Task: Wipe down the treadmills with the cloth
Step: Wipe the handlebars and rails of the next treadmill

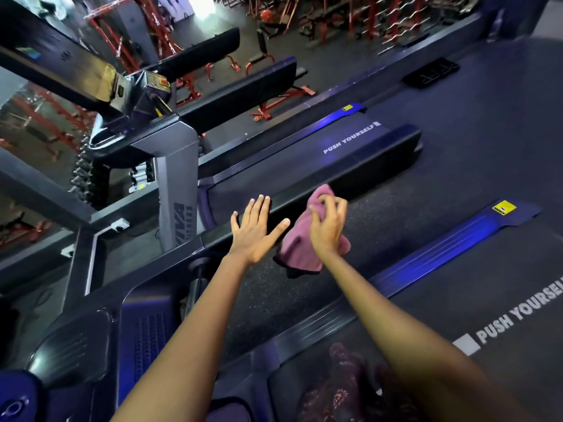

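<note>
1. Two hands work between two treadmills. The right hand [327, 222] has its fingers curled into a bunch of the pink cloth [300, 243], which sits at the near edge of the far treadmill's side rail [350, 175], over the speckled floor strip [304, 300] that runs between the machines.
2. The left hand [254, 229] lies flat with fingers spread and straight, holding nothing, its fingertips on the same rail just left of the cloth.
3. The cloth looks soft, light and limp: it folds on itself and its lower edge hangs loose below the hand. It should take any shape pressed into it and weigh next to nothing.
4. Gripped in a bunch as it is now, only a small face meets the rail. Spreading it under a flat palm would likely cover more of the rail on each pass.
5. The rail appears hard, smooth and glossy, so the cloth should glide along it with light pressure; the loose tail may drag onto the floor.
6. The near treadmill [457, 300], with its belt lettering, lies to the right.
</note>
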